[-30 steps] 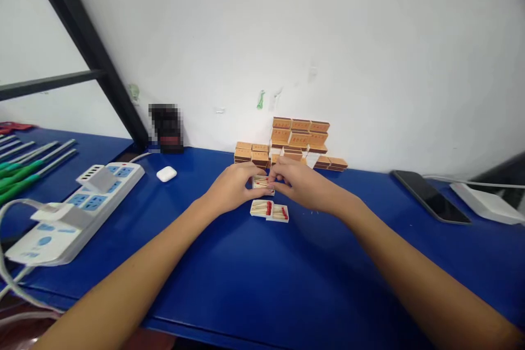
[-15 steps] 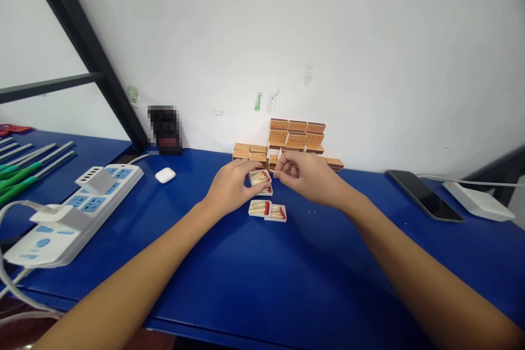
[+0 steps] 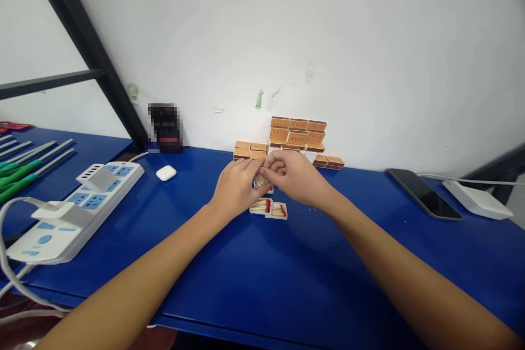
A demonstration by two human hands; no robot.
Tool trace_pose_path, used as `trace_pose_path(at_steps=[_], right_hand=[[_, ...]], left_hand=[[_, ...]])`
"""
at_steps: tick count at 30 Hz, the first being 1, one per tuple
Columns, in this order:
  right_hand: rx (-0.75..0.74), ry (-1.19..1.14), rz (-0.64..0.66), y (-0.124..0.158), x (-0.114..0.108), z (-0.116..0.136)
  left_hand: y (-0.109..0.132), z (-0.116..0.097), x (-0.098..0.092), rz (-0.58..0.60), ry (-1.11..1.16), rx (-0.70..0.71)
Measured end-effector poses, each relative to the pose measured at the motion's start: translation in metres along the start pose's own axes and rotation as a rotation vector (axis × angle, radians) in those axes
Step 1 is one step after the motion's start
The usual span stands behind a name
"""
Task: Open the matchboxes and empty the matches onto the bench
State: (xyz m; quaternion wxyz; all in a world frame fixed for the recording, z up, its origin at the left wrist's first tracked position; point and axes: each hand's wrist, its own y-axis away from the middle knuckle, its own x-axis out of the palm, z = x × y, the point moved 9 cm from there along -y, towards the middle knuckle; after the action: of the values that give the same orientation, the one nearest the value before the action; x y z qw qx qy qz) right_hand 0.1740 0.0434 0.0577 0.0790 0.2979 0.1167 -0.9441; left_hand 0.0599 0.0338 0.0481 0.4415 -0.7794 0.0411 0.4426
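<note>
My left hand (image 3: 235,188) is curled around a small open tray of red-tipped matches (image 3: 261,181), held just above the blue table (image 3: 254,273). My right hand (image 3: 293,175) meets it from the right, fingers pinched at the tray's top edge; what they pinch is too small to make out. Just in front of the hands, two more open match trays (image 3: 269,208) lie side by side on the table. Behind the hands, against the white wall, stands a stack of orange matchboxes (image 3: 297,134), with a lower row (image 3: 250,150) to its left.
A white power strip (image 3: 74,210) with cables lies at the left, a white earbud case (image 3: 166,173) beyond it. Green-handled tools (image 3: 28,161) lie far left. A black phone (image 3: 424,194) and a white flat box (image 3: 476,198) rest at the right.
My right hand moved left from beside the tray and closed in on it. The left hand keeps holding the tray, slightly shifted right.
</note>
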Motion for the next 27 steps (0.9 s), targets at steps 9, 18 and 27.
trace_pose_path(at_steps=[9,18,27], right_hand=[[-0.161,0.123,0.001,0.007,-0.016,0.008],[-0.232,0.411,0.079,0.008,-0.004,0.006],[-0.209,0.517,0.029,-0.001,-0.012,-0.007]], left_hand=[[-0.002,0.013,0.007,0.104,0.226,-0.079],[-0.001,0.007,0.015,0.158,0.293,-0.020],[-0.006,0.077,0.009,0.287,0.305,-0.188]])
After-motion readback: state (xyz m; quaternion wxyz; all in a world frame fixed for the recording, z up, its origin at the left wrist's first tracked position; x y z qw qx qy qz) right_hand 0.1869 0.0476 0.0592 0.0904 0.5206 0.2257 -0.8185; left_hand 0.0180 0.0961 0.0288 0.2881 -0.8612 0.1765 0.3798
